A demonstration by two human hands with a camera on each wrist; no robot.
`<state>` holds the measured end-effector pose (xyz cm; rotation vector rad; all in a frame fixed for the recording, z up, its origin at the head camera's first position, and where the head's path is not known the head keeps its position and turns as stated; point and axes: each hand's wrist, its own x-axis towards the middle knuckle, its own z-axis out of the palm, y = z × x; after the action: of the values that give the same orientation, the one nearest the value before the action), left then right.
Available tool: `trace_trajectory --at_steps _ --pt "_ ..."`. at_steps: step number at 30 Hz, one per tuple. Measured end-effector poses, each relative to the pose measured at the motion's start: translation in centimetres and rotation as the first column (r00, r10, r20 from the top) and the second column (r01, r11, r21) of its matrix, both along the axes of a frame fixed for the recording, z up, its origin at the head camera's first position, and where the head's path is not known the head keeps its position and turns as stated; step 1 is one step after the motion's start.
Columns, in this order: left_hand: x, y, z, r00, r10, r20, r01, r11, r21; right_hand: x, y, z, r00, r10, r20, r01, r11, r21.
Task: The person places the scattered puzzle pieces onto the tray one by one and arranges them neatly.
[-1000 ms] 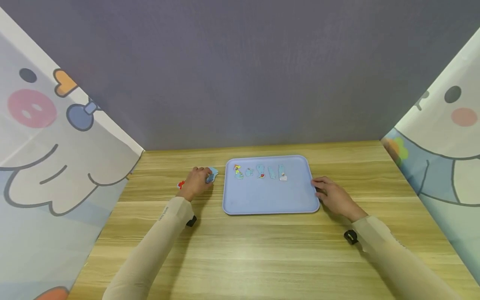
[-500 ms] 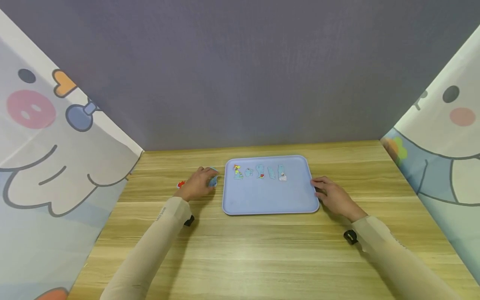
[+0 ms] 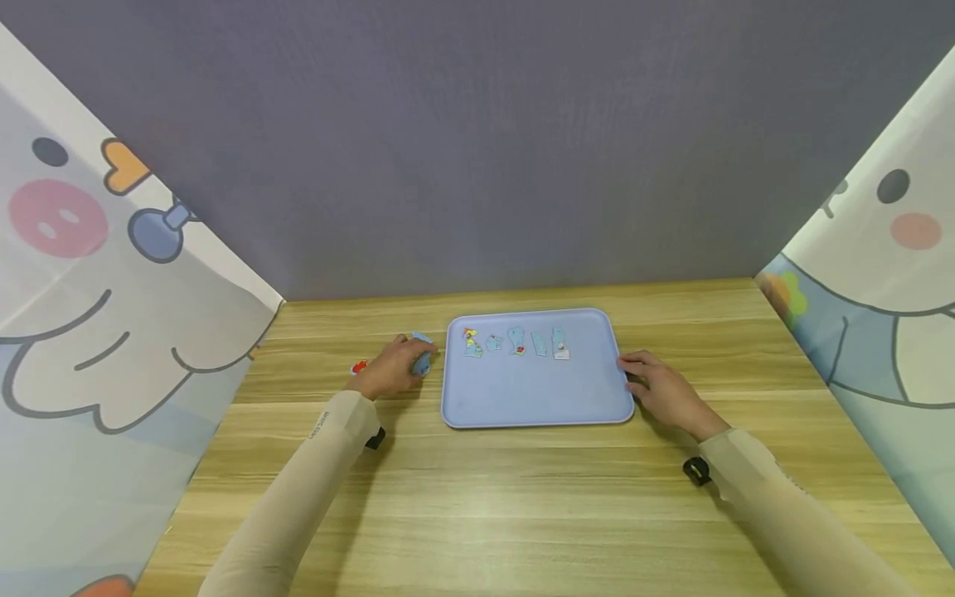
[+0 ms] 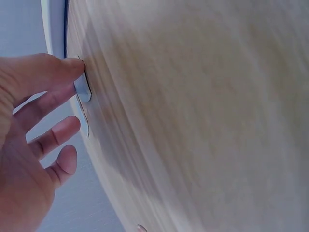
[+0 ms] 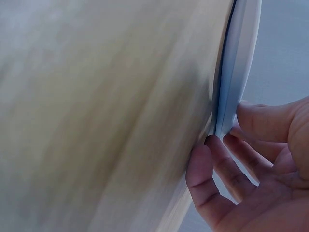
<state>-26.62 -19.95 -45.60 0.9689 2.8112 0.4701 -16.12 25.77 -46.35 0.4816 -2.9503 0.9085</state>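
My left hand (image 3: pixel 390 367) is left of the light blue tray (image 3: pixel 537 398), pinching a flat blue cut-out piece (image 3: pixel 422 363) between thumb and fingertips at the table. In the left wrist view, the pinched piece (image 4: pixel 83 88) sits under the thumb, and a second pale blue edge (image 4: pixel 83 116) shows below it. My right hand (image 3: pixel 666 394) grips the tray's right rim; in the right wrist view the thumb lies on the rim (image 5: pixel 244 63) and the fingers are against its outer side. Several small flat cut-outs, such as a yellow-and-blue one (image 3: pixel 472 343), lie in a row along the tray's upper half.
A red cut-out piece (image 3: pixel 359 366) lies on the wooden table (image 3: pixel 477 514) beside my left wrist. A grey panel (image 3: pixel 477 166) rises behind the table. Cartoon-printed walls (image 3: pixel 149 348) stand on both sides.
My left hand has shifted slightly right and its fingers have re-placed themselves on the blue piece, which has turned a little. My right hand stays on the tray rim.
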Motion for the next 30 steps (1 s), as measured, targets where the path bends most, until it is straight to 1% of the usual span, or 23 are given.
trace_trajectory --at_steps 5,12,17,23,30 --pt "-0.1 0.1 0.0 1.0 0.019 -0.001 -0.019 1.0 -0.017 0.0 0.0 0.0 1.0 0.003 -0.006 -0.003 1.0 -0.003" --pt "0.3 0.1 0.0 0.999 0.045 0.006 -0.045 0.999 0.02 0.1 0.0 -0.1 1.0 0.008 -0.011 -0.008 1.0 0.001" --pt "0.2 0.1 0.0 0.999 0.036 -0.039 -0.034 0.998 0.055 0.1 0.0 0.0 1.0 0.004 -0.009 -0.004 1.0 0.005" --pt "-0.1 0.6 0.6 0.994 0.023 -0.107 -0.012 0.994 0.107 0.2 0.0 0.0 1.0 0.002 -0.005 -0.002 1.0 0.008" --pt "-0.4 1.3 1.1 0.982 0.004 -0.188 0.017 0.994 0.11 0.2 -0.1 0.3 1.0 0.003 0.0 -0.003 1.0 0.012"
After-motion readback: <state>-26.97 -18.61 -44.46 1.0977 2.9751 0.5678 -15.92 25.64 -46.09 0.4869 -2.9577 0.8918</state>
